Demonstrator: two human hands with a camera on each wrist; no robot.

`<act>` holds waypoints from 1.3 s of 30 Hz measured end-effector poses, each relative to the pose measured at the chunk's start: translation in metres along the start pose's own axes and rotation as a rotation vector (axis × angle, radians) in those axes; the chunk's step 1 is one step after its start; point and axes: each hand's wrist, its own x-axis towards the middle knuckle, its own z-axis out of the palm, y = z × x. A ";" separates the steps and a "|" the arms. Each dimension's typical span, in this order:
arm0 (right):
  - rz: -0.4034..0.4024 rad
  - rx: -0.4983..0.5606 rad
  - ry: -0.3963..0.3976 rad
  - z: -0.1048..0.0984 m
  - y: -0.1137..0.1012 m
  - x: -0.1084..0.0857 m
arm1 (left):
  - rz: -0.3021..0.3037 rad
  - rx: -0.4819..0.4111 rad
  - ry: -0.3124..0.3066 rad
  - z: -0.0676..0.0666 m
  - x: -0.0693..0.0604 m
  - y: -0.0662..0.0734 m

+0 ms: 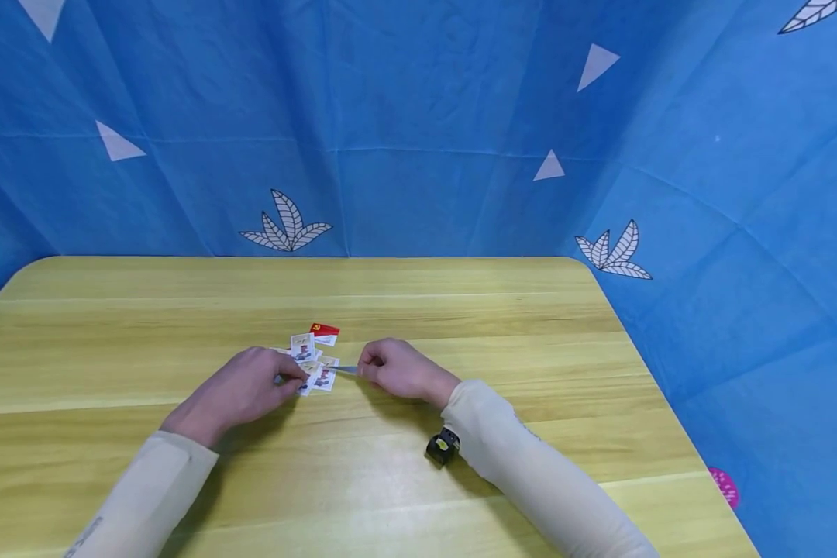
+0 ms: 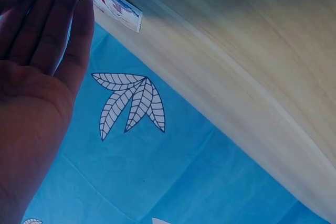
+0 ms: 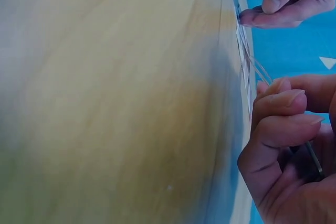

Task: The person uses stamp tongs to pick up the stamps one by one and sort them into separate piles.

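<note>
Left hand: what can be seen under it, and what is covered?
Small white printed paper cards show, partly under the left hand, on the yellow wood-grain table. Whatever its fingers cover cannot be seen.

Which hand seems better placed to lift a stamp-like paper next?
Probably the right hand: it grips tweezers that extend over the stamp-like papers, while the left hand, also at them, shows no tool.
</note>
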 end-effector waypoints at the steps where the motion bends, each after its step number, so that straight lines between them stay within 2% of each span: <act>1: -0.001 0.006 -0.002 0.000 0.000 0.000 | -0.003 0.000 0.001 0.000 0.000 0.000; 12: -0.018 0.083 -0.040 -0.001 -0.002 0.000 | -0.001 -0.006 0.001 0.000 0.000 0.000; 19: -0.021 0.128 -0.055 -0.002 -0.002 -0.001 | -0.021 -0.024 -0.017 0.000 0.000 0.001; 26: -0.017 0.128 -0.070 -0.006 -0.003 -0.005 | 0.012 -0.054 -0.006 0.000 -0.003 -0.002; 30: -0.025 0.114 -0.076 -0.010 -0.004 -0.009 | 0.007 -0.066 0.008 -0.004 -0.004 -0.003; 39: -0.020 0.152 -0.070 -0.016 0.004 -0.018 | 0.037 -0.039 0.033 -0.009 -0.007 -0.004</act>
